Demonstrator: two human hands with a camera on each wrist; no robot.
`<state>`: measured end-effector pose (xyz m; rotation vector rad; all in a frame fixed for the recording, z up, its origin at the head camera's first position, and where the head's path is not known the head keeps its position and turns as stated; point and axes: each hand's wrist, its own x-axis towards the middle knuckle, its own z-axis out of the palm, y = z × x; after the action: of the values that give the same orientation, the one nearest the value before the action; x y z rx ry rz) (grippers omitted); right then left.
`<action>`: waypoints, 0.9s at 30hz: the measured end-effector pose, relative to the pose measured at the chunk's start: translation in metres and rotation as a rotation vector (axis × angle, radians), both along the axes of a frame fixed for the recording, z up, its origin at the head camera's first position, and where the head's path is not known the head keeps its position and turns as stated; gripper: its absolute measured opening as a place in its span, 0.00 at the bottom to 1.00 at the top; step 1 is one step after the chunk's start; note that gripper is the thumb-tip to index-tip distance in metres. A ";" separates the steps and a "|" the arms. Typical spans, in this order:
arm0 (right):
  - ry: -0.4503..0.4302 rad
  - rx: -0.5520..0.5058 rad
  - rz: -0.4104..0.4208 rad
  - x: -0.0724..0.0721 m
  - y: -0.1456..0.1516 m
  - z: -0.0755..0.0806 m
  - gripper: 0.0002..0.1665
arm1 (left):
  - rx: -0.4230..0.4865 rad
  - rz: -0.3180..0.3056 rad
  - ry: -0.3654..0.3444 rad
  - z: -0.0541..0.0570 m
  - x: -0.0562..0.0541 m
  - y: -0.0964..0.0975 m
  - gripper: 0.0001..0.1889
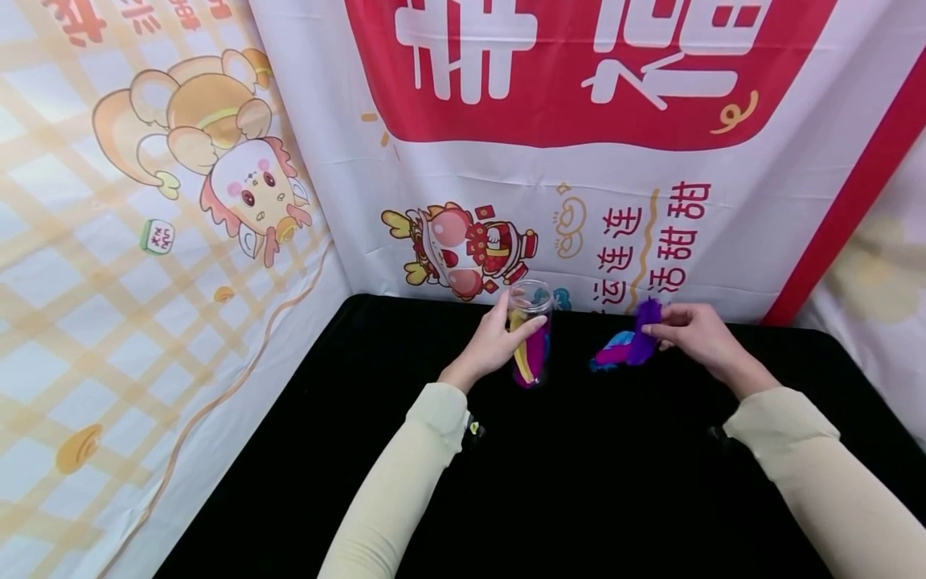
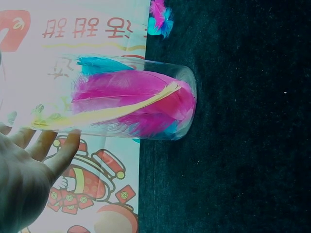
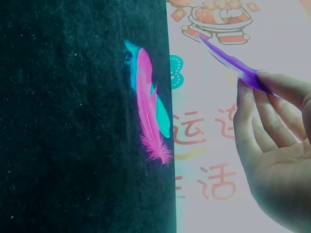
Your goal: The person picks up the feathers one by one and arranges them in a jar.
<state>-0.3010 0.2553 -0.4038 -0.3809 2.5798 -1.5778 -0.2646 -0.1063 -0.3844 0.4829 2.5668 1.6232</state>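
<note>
A clear jar (image 1: 547, 338) stands upright on the black table, its mouth uncovered. Inside it are magenta feathers (image 2: 126, 92), a blue feather (image 2: 102, 65) and a yellow feather (image 2: 116, 112). My left hand (image 1: 486, 339) grips the jar from its left side, thumb across the front. To the right of the jar, my right hand (image 1: 698, 336) pinches a purple feather (image 3: 231, 63) between thumb and fingertips. Below that feather, a pink feather (image 3: 146, 102) lies over blue feathers (image 3: 164, 116) on the table.
The black table (image 1: 579, 482) stretches toward me in front of both hands. Right behind its far edge hangs a printed cloth (image 1: 325, 161) with red lettering and cartoon figures. Another patterned cloth (image 1: 72, 322) hangs along the left side.
</note>
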 end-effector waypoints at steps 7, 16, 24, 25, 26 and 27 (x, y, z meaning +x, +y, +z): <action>0.013 0.003 -0.002 0.002 -0.005 0.007 0.24 | 0.012 0.017 0.016 -0.019 -0.013 0.000 0.41; 0.047 -0.018 0.000 0.009 -0.021 0.025 0.23 | 0.013 0.043 0.078 -0.023 -0.014 0.001 0.44; 0.049 -0.055 0.019 0.011 -0.026 0.031 0.22 | 0.016 0.034 0.067 -0.023 -0.014 0.000 0.43; 0.050 -0.053 0.019 0.011 -0.027 0.032 0.22 | 0.018 0.033 0.066 -0.024 -0.014 0.000 0.42; 0.052 -0.048 0.017 0.011 -0.027 0.033 0.22 | 0.020 0.033 0.065 -0.024 -0.014 0.000 0.42; 0.056 -0.042 0.016 0.011 -0.028 0.034 0.22 | 0.023 0.032 0.064 -0.024 -0.014 0.000 0.42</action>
<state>-0.2897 0.2276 -0.3703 -0.4542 2.5806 -1.6419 -0.2785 -0.1064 -0.4085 0.5062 2.6179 1.6758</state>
